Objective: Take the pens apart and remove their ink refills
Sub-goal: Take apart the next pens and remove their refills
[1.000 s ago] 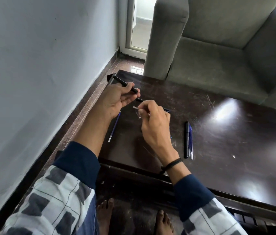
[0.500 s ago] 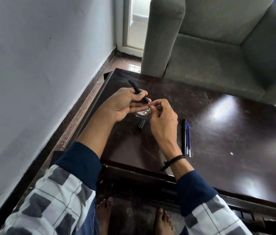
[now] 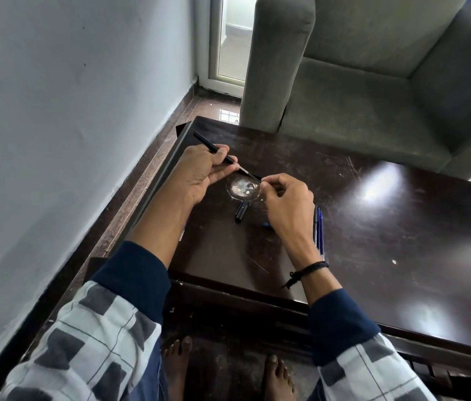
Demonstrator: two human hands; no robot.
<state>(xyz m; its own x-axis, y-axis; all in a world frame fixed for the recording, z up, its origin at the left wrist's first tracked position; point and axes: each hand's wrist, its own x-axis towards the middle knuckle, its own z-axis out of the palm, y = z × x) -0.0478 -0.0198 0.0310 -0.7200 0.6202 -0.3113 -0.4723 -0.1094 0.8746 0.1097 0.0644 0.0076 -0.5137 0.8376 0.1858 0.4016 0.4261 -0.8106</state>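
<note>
My left hand (image 3: 199,172) grips a black pen barrel (image 3: 206,145) that points up and to the left over the dark wooden table (image 3: 387,241). A thin ink refill (image 3: 248,172) sticks out of the barrel's lower end. My right hand (image 3: 285,202) pinches the refill's free end between thumb and fingertips. A short black pen part (image 3: 241,210) lies on the table below the hands. Beside my right wrist lie a black pen and blue pens (image 3: 319,227), partly hidden by the wrist. A small blue piece (image 3: 267,225) shows under my right hand.
A round pale scuff (image 3: 243,188) marks the table under the refill. A grey armchair (image 3: 373,82) stands against the table's far edge. The wall (image 3: 69,111) runs close along the left. My bare feet (image 3: 176,363) are on the floor below the table's near edge.
My hands have drawn apart, and the refill now shows between the barrel and my right fingers. The short black part has stayed on the table.
</note>
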